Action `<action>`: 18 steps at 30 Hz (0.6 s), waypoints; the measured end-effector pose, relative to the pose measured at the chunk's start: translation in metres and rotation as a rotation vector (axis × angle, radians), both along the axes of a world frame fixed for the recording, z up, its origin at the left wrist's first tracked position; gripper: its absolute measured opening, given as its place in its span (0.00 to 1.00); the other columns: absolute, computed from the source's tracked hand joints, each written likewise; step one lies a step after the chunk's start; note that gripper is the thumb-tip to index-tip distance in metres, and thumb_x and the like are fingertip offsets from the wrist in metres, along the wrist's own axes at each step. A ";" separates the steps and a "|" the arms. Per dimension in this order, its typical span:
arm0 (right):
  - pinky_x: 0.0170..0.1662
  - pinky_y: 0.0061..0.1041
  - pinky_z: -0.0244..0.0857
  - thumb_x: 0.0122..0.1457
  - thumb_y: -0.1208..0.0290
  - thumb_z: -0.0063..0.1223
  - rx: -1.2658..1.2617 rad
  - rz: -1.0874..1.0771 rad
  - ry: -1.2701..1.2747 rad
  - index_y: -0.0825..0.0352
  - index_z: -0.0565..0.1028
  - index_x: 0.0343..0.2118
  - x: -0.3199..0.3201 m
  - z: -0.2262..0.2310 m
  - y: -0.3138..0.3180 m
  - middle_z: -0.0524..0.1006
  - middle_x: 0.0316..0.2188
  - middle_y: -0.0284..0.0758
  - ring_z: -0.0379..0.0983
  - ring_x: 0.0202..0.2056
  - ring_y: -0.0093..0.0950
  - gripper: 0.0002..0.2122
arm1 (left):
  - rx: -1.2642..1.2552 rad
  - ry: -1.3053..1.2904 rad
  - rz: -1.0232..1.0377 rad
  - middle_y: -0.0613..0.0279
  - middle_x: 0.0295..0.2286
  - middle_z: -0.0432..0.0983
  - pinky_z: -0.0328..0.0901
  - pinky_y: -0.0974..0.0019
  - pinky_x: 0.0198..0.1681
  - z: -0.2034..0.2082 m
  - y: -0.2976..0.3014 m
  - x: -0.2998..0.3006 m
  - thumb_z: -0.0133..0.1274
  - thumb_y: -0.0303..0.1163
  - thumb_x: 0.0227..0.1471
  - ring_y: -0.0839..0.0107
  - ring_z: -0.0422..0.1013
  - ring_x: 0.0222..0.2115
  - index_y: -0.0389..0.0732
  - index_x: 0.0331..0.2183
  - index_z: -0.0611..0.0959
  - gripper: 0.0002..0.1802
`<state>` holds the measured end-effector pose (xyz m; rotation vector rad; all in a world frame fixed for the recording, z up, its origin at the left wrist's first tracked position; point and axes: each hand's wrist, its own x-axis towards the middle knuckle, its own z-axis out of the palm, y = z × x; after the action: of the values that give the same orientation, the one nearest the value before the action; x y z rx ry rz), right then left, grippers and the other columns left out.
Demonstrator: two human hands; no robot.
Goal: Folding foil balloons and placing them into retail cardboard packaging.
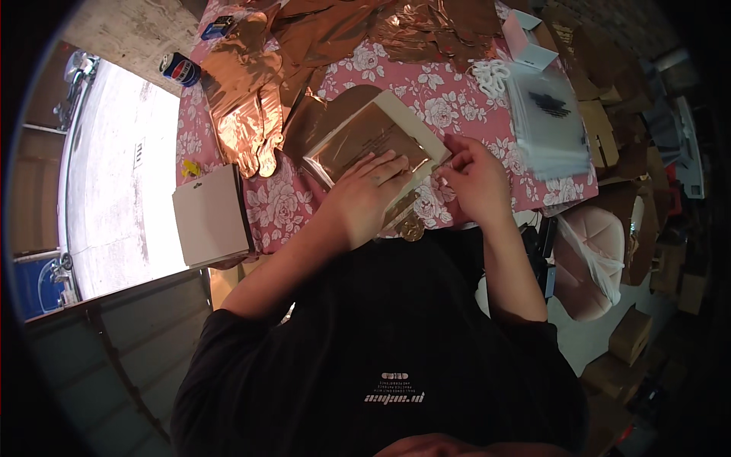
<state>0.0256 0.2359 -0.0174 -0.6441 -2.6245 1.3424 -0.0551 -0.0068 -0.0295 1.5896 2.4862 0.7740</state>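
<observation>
A shiny copper-coloured foil piece (344, 146) lies tilted on the table in front of me, around a pale card (412, 124) whose strip shows along its upper right edge. My left hand (367, 186) rests flat on the foil, fingers stretched out and pressing it down. At the card's right corner, my right hand (478, 179) has its thumb and fingers closed in a pinch on the edge. A rounded foil end pokes out below, near my body. Beneath the left palm the foil is hidden.
More copper foil pieces (240, 87) lie on the pink flowered tablecloth (278, 202). A stack of pale cards (209, 217) sits at the left edge, a drink can (180, 70) farther back. Clear plastic bags (548, 126), white cord (489, 78) and a white box (528, 39) are right.
</observation>
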 end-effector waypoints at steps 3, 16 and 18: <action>0.36 0.26 0.72 0.54 0.78 0.74 -0.037 0.127 -0.197 0.71 0.81 0.50 -0.021 0.015 0.008 0.81 0.31 0.32 0.76 0.30 0.20 0.20 | -0.040 0.002 -0.005 0.51 0.64 0.74 0.59 0.49 0.73 0.001 0.001 -0.002 0.59 0.29 0.54 0.54 0.67 0.67 0.40 0.62 0.81 0.32; 0.45 0.21 0.73 0.71 0.76 0.60 -0.707 0.277 0.215 0.67 0.76 0.45 -0.056 0.038 0.031 0.84 0.38 0.30 0.80 0.41 0.18 0.04 | 0.351 0.296 -0.026 0.49 0.59 0.78 0.71 0.50 0.61 0.094 0.041 -0.092 0.69 0.44 0.57 0.48 0.76 0.59 0.42 0.65 0.77 0.38; 0.48 0.21 0.73 0.72 0.76 0.60 -0.698 0.293 0.213 0.68 0.77 0.48 -0.058 0.058 0.025 0.84 0.40 0.31 0.80 0.43 0.18 0.06 | 0.142 -0.018 -0.121 0.47 0.55 0.81 0.73 0.51 0.59 0.100 0.042 -0.105 0.71 0.47 0.55 0.48 0.78 0.56 0.42 0.63 0.79 0.39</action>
<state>-0.0324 0.2612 0.0406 -0.1497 -2.1043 2.2962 -0.1601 0.0355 0.0702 1.7510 2.3434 0.9615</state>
